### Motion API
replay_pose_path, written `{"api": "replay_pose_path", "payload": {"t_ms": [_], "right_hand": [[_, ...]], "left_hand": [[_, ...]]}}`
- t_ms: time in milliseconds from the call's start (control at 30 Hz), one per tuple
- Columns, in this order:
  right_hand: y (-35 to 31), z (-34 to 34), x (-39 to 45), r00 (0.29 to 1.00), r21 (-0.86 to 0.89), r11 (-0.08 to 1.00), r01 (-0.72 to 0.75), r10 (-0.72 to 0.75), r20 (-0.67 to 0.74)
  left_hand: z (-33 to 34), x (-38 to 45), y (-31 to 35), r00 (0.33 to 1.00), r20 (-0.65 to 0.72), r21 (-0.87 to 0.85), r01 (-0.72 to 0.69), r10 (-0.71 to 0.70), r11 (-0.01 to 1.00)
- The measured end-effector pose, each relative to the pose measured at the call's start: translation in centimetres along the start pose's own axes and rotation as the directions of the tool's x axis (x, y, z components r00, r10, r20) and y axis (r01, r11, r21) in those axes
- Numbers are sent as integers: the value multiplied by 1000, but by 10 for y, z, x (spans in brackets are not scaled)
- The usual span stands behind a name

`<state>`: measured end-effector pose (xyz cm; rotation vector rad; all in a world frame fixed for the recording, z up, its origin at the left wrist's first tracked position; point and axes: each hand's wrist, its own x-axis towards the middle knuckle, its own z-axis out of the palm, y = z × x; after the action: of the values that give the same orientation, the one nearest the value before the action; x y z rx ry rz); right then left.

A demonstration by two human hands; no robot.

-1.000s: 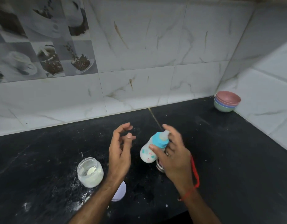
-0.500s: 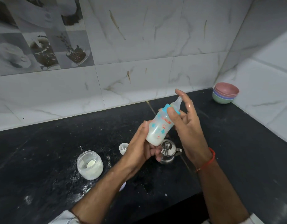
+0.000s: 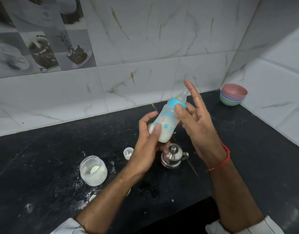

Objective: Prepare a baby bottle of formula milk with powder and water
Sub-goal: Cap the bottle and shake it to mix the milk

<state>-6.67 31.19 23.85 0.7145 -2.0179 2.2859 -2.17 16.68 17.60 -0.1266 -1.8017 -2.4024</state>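
Note:
A baby bottle (image 3: 167, 122) with a blue collar and a clear teat is held tilted above the black counter, teat pointing up and right, white milk in its lower half. My left hand (image 3: 148, 144) cups the bottle's base, thumb across its front. My right hand (image 3: 196, 122) holds it near the collar with thumb and fingers, index finger stretched up beside the teat. An open glass jar of white powder (image 3: 93, 173) stands at the lower left. A small steel kettle (image 3: 172, 157) sits right under the bottle.
A little white cap (image 3: 128, 153) lies between jar and kettle. Spilled powder dusts the black counter (image 3: 44, 157) around the jar. Stacked pastel bowls (image 3: 233, 97) stand in the far right corner against the tiled walls. The counter's front edge runs below my arms.
The bottle rose from low over the counter to between both hands. My left hand, open and apart a second ago, now grips its base.

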Motion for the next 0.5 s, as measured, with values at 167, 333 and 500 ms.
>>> {"api": "replay_pose_path", "payload": {"t_ms": [167, 333, 500], "right_hand": [[-4, -1, -2, 999, -39, 999, 23, -22, 44], [-3, 1, -4, 997, -3, 997, 81, -80, 21], [-5, -1, -9, 986, 73, 985, 158, -161, 40]], "left_hand": [[-3, -1, -6, 944, -74, 295, -288, 322, 911], [-6, 0, -2, 913, -112, 360, -331, 392, 872], [-7, -3, 5, 939, -65, 307, -302, 337, 903]]}}
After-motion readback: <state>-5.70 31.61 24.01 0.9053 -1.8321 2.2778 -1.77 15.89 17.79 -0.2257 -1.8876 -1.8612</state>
